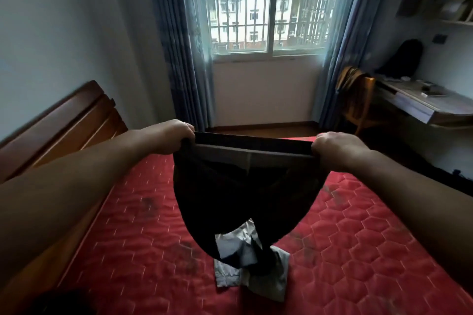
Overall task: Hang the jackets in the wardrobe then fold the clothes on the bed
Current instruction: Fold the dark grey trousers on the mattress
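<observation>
Dark trousers (243,186) held up at frame centre, waistband stretched level between both hands so legs hang straight for folding.
Left hand (174,135), at trousers' 10 o'clock: fingers curled over waistband corner, gripping.
Right hand (335,148), at 2 o'clock: same grip on opposite corner.
Trouser legs drop toward 6 o'clock, ends resting over grey garment (250,271) lying on bed (128,238).
Judgement: folding stage under way; no jacket visible on bed.
Headboard (64,120) at frame's 9 o'clock; chair (358,100) at 2 o'clock.
</observation>
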A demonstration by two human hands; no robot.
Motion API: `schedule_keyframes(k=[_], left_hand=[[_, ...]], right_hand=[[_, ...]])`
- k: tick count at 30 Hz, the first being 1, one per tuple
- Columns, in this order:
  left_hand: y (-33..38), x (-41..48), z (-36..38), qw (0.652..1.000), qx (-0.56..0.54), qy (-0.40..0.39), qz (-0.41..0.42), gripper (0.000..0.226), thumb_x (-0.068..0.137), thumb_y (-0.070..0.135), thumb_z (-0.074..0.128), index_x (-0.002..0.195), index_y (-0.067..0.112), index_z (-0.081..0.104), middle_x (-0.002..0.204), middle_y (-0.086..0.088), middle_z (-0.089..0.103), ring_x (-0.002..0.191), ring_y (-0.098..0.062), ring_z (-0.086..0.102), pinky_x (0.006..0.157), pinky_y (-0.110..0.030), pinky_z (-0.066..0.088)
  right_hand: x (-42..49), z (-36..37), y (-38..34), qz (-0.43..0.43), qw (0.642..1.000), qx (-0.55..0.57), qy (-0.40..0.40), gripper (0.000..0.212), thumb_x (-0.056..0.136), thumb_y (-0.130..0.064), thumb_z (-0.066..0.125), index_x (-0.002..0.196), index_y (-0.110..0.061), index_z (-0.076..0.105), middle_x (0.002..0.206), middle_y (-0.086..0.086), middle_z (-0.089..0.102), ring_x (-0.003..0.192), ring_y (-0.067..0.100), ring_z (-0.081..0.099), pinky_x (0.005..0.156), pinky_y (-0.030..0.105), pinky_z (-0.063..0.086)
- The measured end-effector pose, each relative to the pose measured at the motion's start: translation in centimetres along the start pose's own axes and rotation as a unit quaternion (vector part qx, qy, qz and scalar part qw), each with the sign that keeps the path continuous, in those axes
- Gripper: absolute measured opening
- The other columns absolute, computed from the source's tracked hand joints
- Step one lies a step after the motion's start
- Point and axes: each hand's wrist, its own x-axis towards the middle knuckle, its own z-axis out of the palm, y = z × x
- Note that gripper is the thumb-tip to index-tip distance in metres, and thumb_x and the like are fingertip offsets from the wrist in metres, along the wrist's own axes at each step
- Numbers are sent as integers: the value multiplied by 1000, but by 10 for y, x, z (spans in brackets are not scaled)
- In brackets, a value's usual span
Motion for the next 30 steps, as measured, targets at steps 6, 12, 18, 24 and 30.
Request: schedule_keyframes(k=[6, 12, 18, 24, 30], left_hand=[[-11, -12, -4, 998, 23, 11, -54, 34, 81, -2, 53, 69, 26, 69, 82, 17, 56, 77, -13, 62, 76, -32, 52], [-11, -36, -7, 997, 72, -8, -34, 36, 94, 23, 51, 59, 17, 57, 79, 12, 52, 82, -9, 57, 85, -36, 49], [-9, -44, -7, 999, -22, 44, 0, 27, 83, 40, 79, 73, 17, 70, 91, 13, 55, 76, -3, 58, 71, -24, 49], [-14, -35, 2, 964, -152, 217, -21, 2, 88, 5, 74, 86, 4, 74, 94, -2, 66, 84, -21, 67, 77, -31, 52], [-18, -28, -2, 933, -263, 238, -60, 8, 92, 2, 67, 90, 8, 72, 82, -5, 67, 73, -12, 65, 74, -24, 53]], right_hand=[[7, -14, 11, -79, 996, -23, 45, 48, 96, -59, 39, 99, -24, 72, 100, -11, 53, 109, 15, 58, 83, 32, 48], [7, -5, 29, -161, 977, -90, 105, 45, 92, -62, 53, 99, -23, 75, 111, -10, 62, 112, 16, 60, 90, 31, 48], [23, -3, 41, -88, 979, 138, 122, 24, 91, -27, 70, 71, -13, 67, 83, -10, 57, 89, 21, 65, 80, 28, 46], [32, -1, 45, -1, 930, 332, 161, 25, 86, -20, 73, 62, -15, 65, 62, 0, 63, 63, 16, 60, 61, 29, 42], [36, 3, 50, 32, 867, 460, 189, 17, 89, -23, 71, 73, -18, 69, 70, 4, 70, 70, 23, 69, 69, 37, 54]])
